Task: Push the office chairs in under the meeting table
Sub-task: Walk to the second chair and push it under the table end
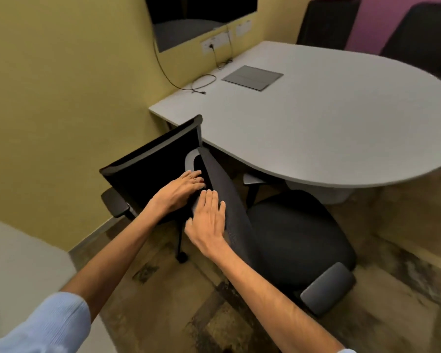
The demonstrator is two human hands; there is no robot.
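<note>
A grey rounded meeting table (341, 128) fills the upper right. A black mesh office chair (295, 240) stands turned sideways at its near edge, seat mostly outside the tabletop, backrest (229, 200) seen edge-on. My left hand (178, 191) presses against the rear side of that backrest, fingers curled at its edge. My right hand (209, 220) lies over the backrest's top, fingers on the mesh and thumb behind it. A second black chair (150, 169) stands just left, beside the yellow wall at the table's corner.
Two more dark chairs (326, 21) (423, 34) stand at the table's far side by the purple wall. A wall screen (201, 11), a loose cable (203, 82) and a grey hatch (252, 77) sit at the back. A white surface (23, 263) is at lower left.
</note>
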